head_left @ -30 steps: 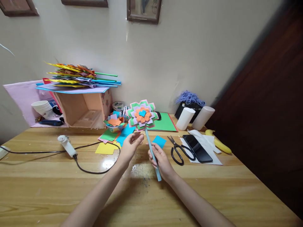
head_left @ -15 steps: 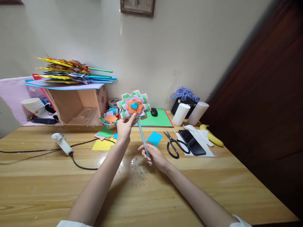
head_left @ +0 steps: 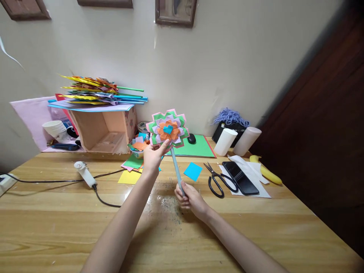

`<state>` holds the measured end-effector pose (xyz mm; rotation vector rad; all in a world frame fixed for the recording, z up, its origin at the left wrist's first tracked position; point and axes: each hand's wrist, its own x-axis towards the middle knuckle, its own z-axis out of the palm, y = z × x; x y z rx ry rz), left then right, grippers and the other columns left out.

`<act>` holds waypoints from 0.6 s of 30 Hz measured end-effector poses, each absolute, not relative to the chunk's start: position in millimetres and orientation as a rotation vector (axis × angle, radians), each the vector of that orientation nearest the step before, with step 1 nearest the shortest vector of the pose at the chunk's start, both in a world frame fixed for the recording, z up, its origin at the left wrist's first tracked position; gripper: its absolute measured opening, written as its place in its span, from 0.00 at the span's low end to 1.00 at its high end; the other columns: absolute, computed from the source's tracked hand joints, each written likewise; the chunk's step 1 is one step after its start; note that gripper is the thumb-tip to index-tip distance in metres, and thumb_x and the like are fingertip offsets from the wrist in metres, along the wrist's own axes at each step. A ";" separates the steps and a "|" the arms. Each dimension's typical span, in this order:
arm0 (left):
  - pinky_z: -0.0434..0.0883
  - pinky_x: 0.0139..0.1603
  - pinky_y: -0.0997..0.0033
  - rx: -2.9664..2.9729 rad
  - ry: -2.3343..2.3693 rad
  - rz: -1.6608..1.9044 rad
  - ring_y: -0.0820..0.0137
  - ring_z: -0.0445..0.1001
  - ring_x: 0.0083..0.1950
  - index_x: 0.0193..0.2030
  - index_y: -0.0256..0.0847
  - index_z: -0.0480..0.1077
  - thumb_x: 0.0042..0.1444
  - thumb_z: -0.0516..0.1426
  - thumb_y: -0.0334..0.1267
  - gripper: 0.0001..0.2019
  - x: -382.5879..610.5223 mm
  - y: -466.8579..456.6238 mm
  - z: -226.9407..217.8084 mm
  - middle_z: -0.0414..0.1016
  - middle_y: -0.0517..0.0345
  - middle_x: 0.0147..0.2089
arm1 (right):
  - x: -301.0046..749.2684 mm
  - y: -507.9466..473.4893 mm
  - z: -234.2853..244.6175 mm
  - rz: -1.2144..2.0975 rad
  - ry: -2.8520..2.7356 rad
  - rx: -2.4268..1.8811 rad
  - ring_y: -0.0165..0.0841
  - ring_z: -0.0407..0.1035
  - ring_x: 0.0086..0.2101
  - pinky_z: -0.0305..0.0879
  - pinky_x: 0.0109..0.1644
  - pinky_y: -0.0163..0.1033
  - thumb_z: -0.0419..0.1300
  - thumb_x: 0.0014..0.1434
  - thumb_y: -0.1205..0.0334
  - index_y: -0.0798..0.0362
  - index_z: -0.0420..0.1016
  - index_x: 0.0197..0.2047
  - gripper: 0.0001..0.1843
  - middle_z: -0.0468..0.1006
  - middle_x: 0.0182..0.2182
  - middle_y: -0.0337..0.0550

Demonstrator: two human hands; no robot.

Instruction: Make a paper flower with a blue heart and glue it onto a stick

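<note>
By the left hand (head_left: pixel 152 157), the paper flower (head_left: pixel 167 129) is pinched at its lower rim, thumb in front; its stem (head_left: pixel 176 167) is gripped low by the curled right hand (head_left: pixel 193 199). The flower is held above the tabletop (head_left: pixel 71 223), short of its far edge.

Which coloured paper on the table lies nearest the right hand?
The blue square beside the scissors; the yellow paper and the green sheet under the mouse lie farther off.

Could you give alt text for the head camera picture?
A layered paper flower is held above a wooden table, left hand at its bloom, right hand around its stem. Scissors and a phone lie to the right.
</note>
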<state>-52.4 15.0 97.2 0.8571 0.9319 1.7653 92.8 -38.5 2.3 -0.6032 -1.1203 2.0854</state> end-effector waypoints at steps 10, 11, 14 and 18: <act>0.74 0.39 0.72 0.834 1.035 1.698 0.68 0.77 0.34 0.34 0.30 0.74 0.35 0.68 0.40 0.19 -74.5 -0.1 124.3 0.78 0.49 0.35 | 103.9 -34.1 -20.0 2.310 -1.242 -0.480 0.31 0.71 0.30 0.62 0.38 0.38 0.67 0.45 0.55 0.62 0.77 0.35 0.18 0.76 0.26 0.47; 0.73 0.39 0.72 0.852 1.050 1.693 0.68 0.77 0.35 0.34 0.31 0.74 0.35 0.67 0.41 0.19 -75.0 -1.6 125.6 0.78 0.49 0.35 | 103.1 -34.7 -21.7 2.316 -1.247 -0.459 0.31 0.71 0.29 0.62 0.38 0.38 0.67 0.45 0.55 0.62 0.77 0.35 0.18 0.76 0.26 0.46; 0.74 0.38 0.71 0.884 1.086 1.694 0.67 0.77 0.35 0.34 0.31 0.74 0.35 0.68 0.42 0.20 -74.9 -5.3 128.0 0.78 0.50 0.34 | 100.2 -36.5 -26.1 2.297 -1.280 -0.450 0.30 0.71 0.27 0.63 0.37 0.37 0.67 0.45 0.56 0.61 0.78 0.32 0.16 0.76 0.24 0.44; 0.74 0.37 0.71 0.919 1.078 1.665 0.68 0.77 0.34 0.34 0.32 0.73 0.35 0.67 0.43 0.20 -75.6 -8.2 129.8 0.78 0.51 0.33 | 97.5 -36.2 -30.9 2.230 -1.297 -0.469 0.28 0.70 0.25 0.62 0.32 0.34 0.67 0.44 0.53 0.61 0.77 0.28 0.17 0.75 0.22 0.42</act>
